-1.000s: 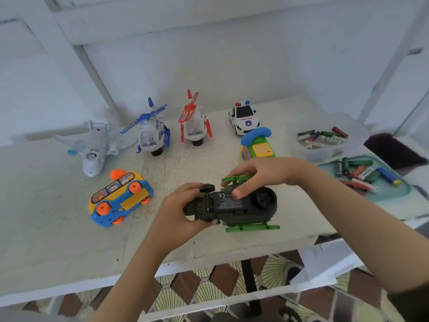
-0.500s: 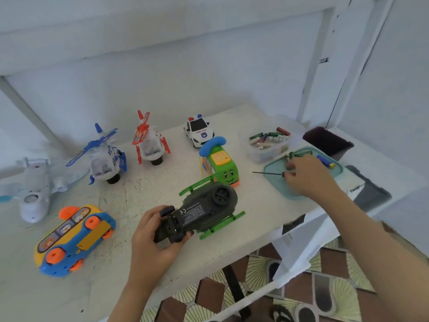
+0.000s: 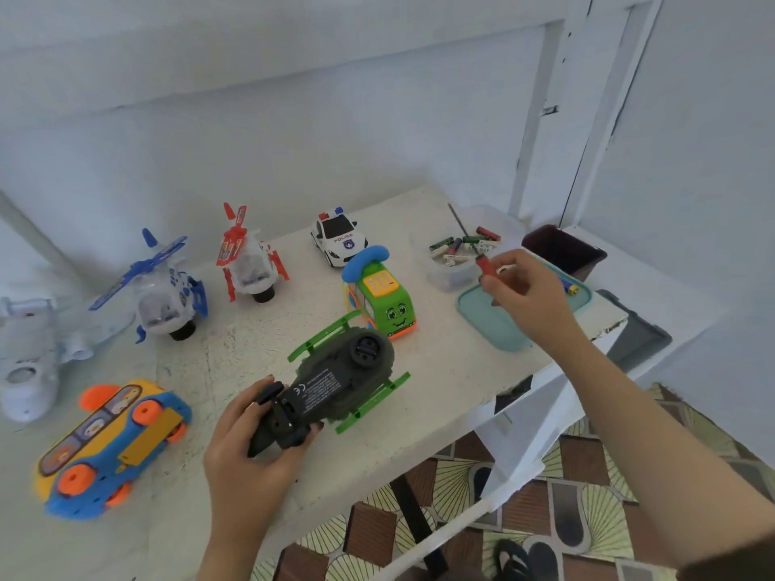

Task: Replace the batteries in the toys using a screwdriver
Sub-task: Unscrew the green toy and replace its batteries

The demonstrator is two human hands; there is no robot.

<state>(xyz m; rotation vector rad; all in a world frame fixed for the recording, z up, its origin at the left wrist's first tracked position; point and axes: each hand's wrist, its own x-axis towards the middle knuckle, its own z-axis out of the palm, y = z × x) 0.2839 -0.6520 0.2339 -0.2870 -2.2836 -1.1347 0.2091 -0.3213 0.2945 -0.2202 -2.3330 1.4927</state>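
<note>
Helicopter [image 3: 335,383], olive with green skids, lies underside-up, gripped by left hand [image 3: 247,454].

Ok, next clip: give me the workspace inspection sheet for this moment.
Surface: white table, worn and speckled.
Job's things: dark green helicopter upside down near the front edge; screwdriver in the air, shaft pointing away; clear tub of batteries; teal tray with a blue battery.
Clutter: police car, green phone bus, red helicopter, blue helicopter, white plane, blue-yellow bus tipped over.
Hands: left hand grips the dark green helicopter's tail; right hand pinches the screwdriver's red handle by the tray.
Cables: nothing seen.
Surroundings: white wall, patterned floor, dark brown box.
</note>
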